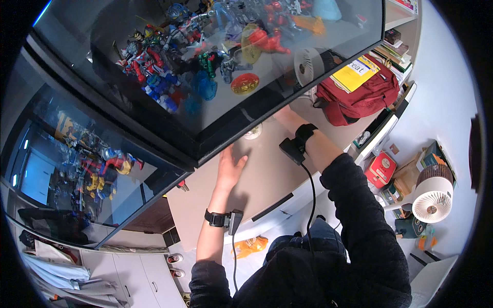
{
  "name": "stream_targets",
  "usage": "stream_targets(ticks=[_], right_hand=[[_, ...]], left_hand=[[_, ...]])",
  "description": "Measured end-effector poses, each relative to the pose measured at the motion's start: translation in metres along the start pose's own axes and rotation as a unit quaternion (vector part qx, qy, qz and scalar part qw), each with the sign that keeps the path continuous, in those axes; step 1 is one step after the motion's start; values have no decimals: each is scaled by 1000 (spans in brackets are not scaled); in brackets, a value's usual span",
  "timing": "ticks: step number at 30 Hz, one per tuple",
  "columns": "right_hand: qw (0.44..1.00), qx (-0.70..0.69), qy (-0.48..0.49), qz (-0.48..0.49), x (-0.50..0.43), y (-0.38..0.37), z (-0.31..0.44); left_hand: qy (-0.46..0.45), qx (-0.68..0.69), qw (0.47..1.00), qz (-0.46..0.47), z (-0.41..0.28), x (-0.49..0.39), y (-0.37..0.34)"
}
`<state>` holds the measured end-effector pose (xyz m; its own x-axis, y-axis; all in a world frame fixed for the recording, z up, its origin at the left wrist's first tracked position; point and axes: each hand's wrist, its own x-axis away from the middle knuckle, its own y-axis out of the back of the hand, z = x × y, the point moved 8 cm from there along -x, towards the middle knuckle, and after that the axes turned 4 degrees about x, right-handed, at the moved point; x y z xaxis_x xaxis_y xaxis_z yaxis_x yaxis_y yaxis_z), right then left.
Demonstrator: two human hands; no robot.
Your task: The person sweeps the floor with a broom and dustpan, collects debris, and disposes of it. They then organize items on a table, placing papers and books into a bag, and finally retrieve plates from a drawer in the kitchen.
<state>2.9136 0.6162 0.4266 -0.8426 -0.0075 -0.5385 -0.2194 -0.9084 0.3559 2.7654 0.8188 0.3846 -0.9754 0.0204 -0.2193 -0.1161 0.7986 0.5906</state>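
Observation:
My left hand [230, 169] is over the beige desktop [265, 169], its thumb spread from the fingers. Nothing shows in it, and the fingertips reach the lower frame of the glass-fronted display cabinet [238, 133]. Of my right hand [284, 114] only the part near the wrist shows; the cabinet hides the fingers and anything they may hold. Between both hands lies a small round whitish item [253, 131], partly covered by the cabinet edge. A black strap with a cabled device sits on each forearm.
Toy action figures [208, 50] crowd the cabinet overhead. On the desk's right are a dark red backpack [362, 96] and a yellow book [356, 73]. A white fan [432, 200] and boxes stand further right. An orange plastic bag [250, 246] lies on the floor.

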Motion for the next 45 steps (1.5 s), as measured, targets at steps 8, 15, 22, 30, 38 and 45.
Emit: stream_targets(ticks=[8, 15, 22, 30, 38, 45], right_hand=[[998, 56, -25, -14, 76, 47, -18], [992, 95, -66, -43, 232, 183, 24], [917, 91, -260, -289, 454, 362, 22], [735, 57, -351, -577, 768, 513, 82], [569, 171, -350, -725, 1003, 622, 205], [471, 142, -375, -786, 1102, 670, 231]], left_hand=[[-106, -291, 945, 109, -13, -2, -111], [-285, -195, 882, 321, -105, 26, -253], [-352, 137, 767, 519, -262, 188, -348], [-266, 110, 625, 726, -384, 400, -480], [-276, 107, 523, 799, -493, 620, -600], [-315, 94, 528, 783, -580, 740, -717]])
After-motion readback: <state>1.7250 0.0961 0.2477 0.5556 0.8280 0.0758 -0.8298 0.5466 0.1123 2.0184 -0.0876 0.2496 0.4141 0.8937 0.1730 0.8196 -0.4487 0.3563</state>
